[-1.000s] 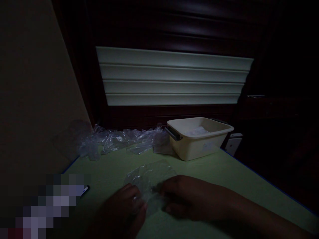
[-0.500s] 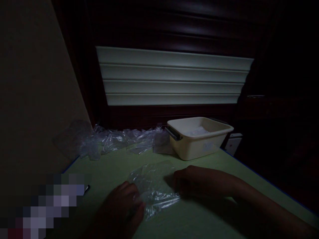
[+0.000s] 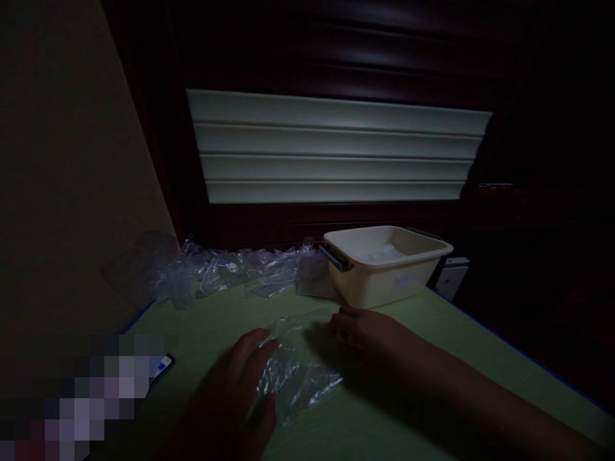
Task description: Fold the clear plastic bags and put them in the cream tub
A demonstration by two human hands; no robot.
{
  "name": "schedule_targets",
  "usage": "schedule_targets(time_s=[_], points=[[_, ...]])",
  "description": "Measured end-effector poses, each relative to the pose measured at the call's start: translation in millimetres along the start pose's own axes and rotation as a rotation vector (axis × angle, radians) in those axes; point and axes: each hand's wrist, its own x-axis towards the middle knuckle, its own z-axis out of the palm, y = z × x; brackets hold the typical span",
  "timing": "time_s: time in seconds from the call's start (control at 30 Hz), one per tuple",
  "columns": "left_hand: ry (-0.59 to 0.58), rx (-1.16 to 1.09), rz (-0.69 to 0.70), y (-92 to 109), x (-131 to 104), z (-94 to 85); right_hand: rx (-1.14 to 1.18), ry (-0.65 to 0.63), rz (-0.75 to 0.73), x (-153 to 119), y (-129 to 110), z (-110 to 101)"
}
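A clear plastic bag (image 3: 302, 378) lies spread and wrinkled on the pale green tabletop between my hands. My left hand (image 3: 235, 384) is at the bag's left edge, thumb and fingers apart, the fingertips over or against the film. Above the bag's upper right part, my right hand (image 3: 369, 333) has its fingers curled in, and its shadow falls on the film and table. Whatever those fingers may pinch is hidden in the dim light. Just behind that hand stands a cream plastic bin (image 3: 384, 282) with dark handles and some pale, clear material inside.
Several crumpled clear bags (image 3: 235, 269) line the table's back edge, left of the bin. A phone (image 3: 166, 365), partly pixelated, lies at the left. A white box-like object (image 3: 451, 276) is beyond the right edge. A dark panel with pale slats (image 3: 331, 147) rises behind.
My right hand has moved slightly up and away from the bag's right edge, toward the bin. My left fingers have spread from a closer grip, and the film has shifted a little.
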Motion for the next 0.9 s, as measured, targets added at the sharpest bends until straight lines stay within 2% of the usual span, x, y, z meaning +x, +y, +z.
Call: schedule_targets(time_s=[0.07, 0.17, 0.27, 0.43, 0.6, 0.67, 0.77, 0.9], points=[[0.023, -0.003, 0.072, 3, 4, -6.0, 0.023, 0.011, -0.059, -2, -12, -2], [-0.028, -0.021, 0.176, 9, 10, -15.0, 0.087, -0.072, -0.134, -7, -28, 0], [-0.078, -0.021, 0.211, 13, 11, -18.9, 0.005, -0.133, -0.175, -8, -29, 8], [-0.071, -0.048, 0.185, 13, 8, -17.7, -0.124, -0.079, -0.109, -3, -12, 20], [0.027, 0.008, 0.139, -3, 15, -13.7, -0.173, -0.066, -0.043, 0, -2, 16], [0.023, 0.042, 0.105, -12, 16, -9.9, -0.216, -0.046, 0.009, 1, -3, 12], [-0.044, 0.033, 0.04, -21, 14, -3.7, -0.223, -0.001, 0.079, 1, -10, 7], [-0.063, 0.043, 0.037, -21, 13, -1.4, -0.12, 0.002, 0.026, -2, -20, 8]])
